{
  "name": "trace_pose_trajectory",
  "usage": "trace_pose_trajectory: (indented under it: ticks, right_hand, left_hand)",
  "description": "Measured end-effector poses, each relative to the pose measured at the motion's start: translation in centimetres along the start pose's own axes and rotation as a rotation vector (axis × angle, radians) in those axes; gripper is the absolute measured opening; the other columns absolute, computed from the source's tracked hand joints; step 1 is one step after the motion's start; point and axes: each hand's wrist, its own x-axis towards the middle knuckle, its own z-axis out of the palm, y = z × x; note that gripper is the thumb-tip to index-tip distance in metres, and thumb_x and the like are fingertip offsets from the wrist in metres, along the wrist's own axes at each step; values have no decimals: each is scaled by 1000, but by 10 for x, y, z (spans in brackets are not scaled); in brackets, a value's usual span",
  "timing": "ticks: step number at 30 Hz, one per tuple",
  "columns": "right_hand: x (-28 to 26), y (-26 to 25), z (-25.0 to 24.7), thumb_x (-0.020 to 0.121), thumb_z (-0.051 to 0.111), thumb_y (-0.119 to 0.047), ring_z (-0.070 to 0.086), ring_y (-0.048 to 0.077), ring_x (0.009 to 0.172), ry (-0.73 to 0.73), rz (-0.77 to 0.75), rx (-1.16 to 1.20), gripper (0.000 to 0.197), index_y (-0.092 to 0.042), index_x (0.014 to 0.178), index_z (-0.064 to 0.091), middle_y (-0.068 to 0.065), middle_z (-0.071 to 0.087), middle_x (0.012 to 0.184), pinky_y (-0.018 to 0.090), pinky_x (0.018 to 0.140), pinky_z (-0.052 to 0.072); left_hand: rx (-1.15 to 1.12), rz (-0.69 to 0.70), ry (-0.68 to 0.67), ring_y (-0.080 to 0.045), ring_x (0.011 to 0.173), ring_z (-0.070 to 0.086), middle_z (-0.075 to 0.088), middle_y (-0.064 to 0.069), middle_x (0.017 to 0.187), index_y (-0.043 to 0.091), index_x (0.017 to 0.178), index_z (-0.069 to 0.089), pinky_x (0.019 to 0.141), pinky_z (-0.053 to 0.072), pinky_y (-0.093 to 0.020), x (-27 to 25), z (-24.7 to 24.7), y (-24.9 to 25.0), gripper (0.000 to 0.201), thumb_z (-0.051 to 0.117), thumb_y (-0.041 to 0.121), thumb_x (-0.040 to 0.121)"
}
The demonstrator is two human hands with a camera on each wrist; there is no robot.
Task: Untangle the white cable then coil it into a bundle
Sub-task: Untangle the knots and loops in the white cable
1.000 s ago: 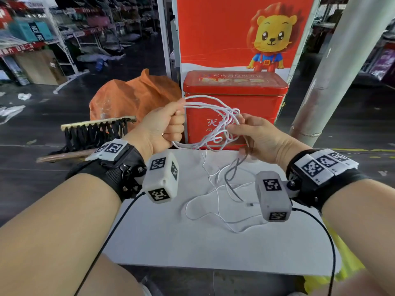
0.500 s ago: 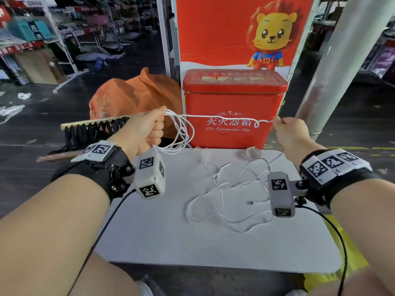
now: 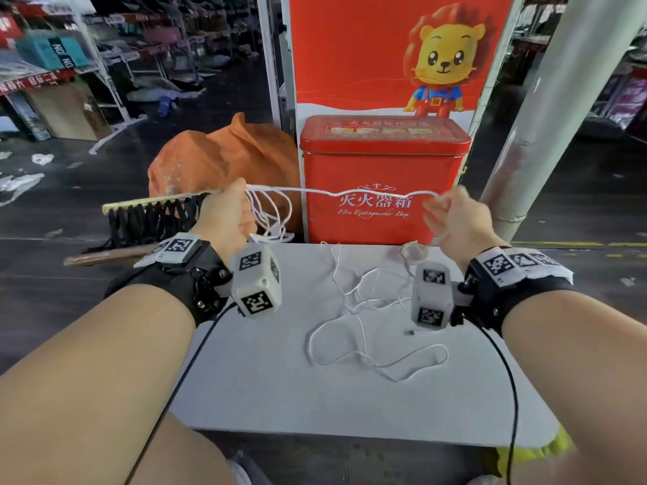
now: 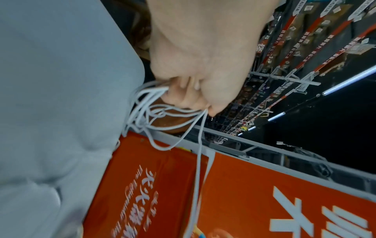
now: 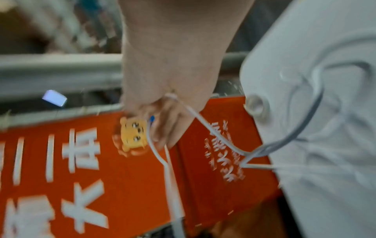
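Observation:
The white cable (image 3: 336,193) runs as one nearly taut strand between my two raised hands, in front of the red box. My left hand (image 3: 227,213) grips several gathered loops, which hang below its fist (image 4: 158,112). My right hand (image 3: 450,218) holds the strand's other end; in the right wrist view the cable (image 5: 213,133) passes through its curled fingers (image 5: 162,128) and drops toward the table. The rest of the cable (image 3: 364,330) lies in loose curves on the white table (image 3: 266,379), with a small plug end (image 3: 409,332) beside it.
A red fire-extinguisher box (image 3: 381,162) stands right behind the table. An orange bag (image 3: 224,159) and a black-bristled brush (image 3: 150,215) are at back left, a grey pillar (image 3: 560,99) at right. A clear tape roll (image 3: 413,252) sits near the table's far edge.
My hands, close together at the tangle a second ago, have pulled apart and drawn one strand out straight. Since half a second ago the right hand has come slightly inward.

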Motion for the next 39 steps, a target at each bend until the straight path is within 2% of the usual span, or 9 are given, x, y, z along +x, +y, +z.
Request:
trace_pose_trajectory:
  ticks: [2, 5, 9, 14, 18, 21, 26, 33, 39]
  right_hand:
    - [-12, -15, 7, 91, 42, -4, 66, 17, 71, -182, -48, 403, 23, -7, 70, 49, 6, 64, 69, 30, 79, 56]
    - [-17, -25, 13, 92, 49, -7, 45, 12, 44, -242, -100, 350, 27, -14, 67, 45, -1, 44, 50, 25, 48, 44]
    - [-19, -12, 7, 91, 61, -32, 39, 6, 43, -323, -333, -370, 13, -26, 82, 52, -9, 44, 57, 20, 44, 34]
    - [-23, -3, 13, 77, 62, -60, 58, 17, 95, -668, -331, -1423, 33, -30, 90, 68, -11, 64, 93, 31, 85, 44]
    - [-24, 1, 24, 90, 37, -64, 45, 24, 96, -418, -436, -2001, 53, -20, 67, 55, -4, 51, 76, 49, 100, 24]
    - [-28, -4, 29, 97, 30, -52, 47, 23, 82, -292, -445, -1806, 57, -12, 72, 63, 2, 56, 72, 44, 100, 29]
    - [-34, -9, 28, 96, 50, -11, 60, 0, 65, -482, -426, -823, 23, -21, 113, 62, -5, 69, 97, 19, 56, 49]
    - [-41, -12, 28, 87, 60, 2, 67, 8, 85, -547, -458, -625, 24, -12, 105, 68, 2, 71, 97, 18, 79, 53]
    - [-56, -22, 34, 85, 66, -20, 43, 3, 46, -719, -328, -645, 34, -22, 119, 61, -6, 69, 92, 18, 43, 35]
  left_hand:
    - [54, -70, -50, -5, 28, 17, 23, 10, 38, 21, 65, 31, 30, 14, -16, 5, -9, -5, 38, 44, 28, 100]
    - [130, -90, -104, -4, 27, 16, 22, 11, 38, 22, 66, 30, 28, 13, -15, 6, -10, -9, 38, 45, 28, 100]
    - [143, -89, -130, -4, 28, 15, 22, 11, 38, 22, 66, 31, 28, 12, -15, -2, 2, -11, 37, 46, 27, 100]
    - [199, -87, -269, -4, 32, 15, 21, 10, 43, 22, 65, 32, 30, 13, -15, -13, 14, -4, 39, 49, 33, 98]
    - [306, -163, -474, -3, 31, 16, 20, 11, 43, 24, 61, 30, 29, 13, -15, -29, 27, 7, 43, 42, 39, 99]
    - [369, -193, -576, -2, 33, 15, 20, 12, 44, 24, 59, 31, 32, 10, -16, -40, 32, 15, 45, 41, 44, 98]
    - [367, -193, -663, -1, 33, 14, 20, 12, 43, 24, 60, 30, 37, 5, -18, -58, 40, 20, 44, 39, 46, 97]
    - [396, -172, -665, -2, 34, 14, 20, 12, 44, 24, 60, 30, 36, 7, -17, -65, 46, 22, 45, 40, 47, 97]
    - [620, -151, -618, -4, 36, 13, 19, 11, 46, 24, 62, 29, 37, 7, -17, -63, 50, 12, 43, 42, 45, 98]
